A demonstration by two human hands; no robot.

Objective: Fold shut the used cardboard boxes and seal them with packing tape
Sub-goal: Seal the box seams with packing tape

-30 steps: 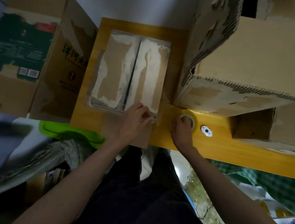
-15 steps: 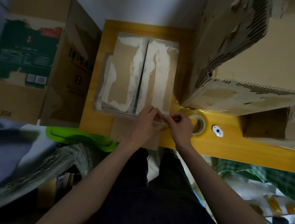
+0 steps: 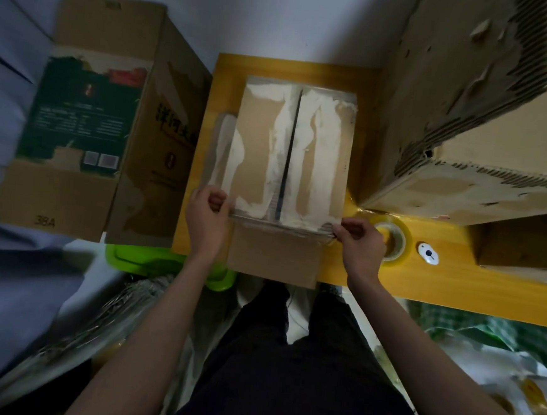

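A worn cardboard box (image 3: 257, 150) with torn white patches stands on the yellow table (image 3: 455, 287), its two top flaps folded shut along a middle seam. A strip of clear packing tape (image 3: 280, 222) stretches across the box's near top edge. My left hand (image 3: 207, 218) pinches the strip's left end at the near left corner. My right hand (image 3: 359, 243) pinches the right end at the near right corner. The roll of clear tape (image 3: 394, 241) lies flat on the table just right of my right hand.
A big torn cardboard box (image 3: 468, 124) fills the table's right side, with another box (image 3: 525, 240) under it. A printed carton (image 3: 102, 121) stands left of the table. A small white device (image 3: 428, 253) lies by the roll. Green plastic (image 3: 150, 260) and bags lie below.
My hands met at the box's near right corner by the roll, then drew apart. My left hand moved to the near left corner, stretching tape across the near edge.
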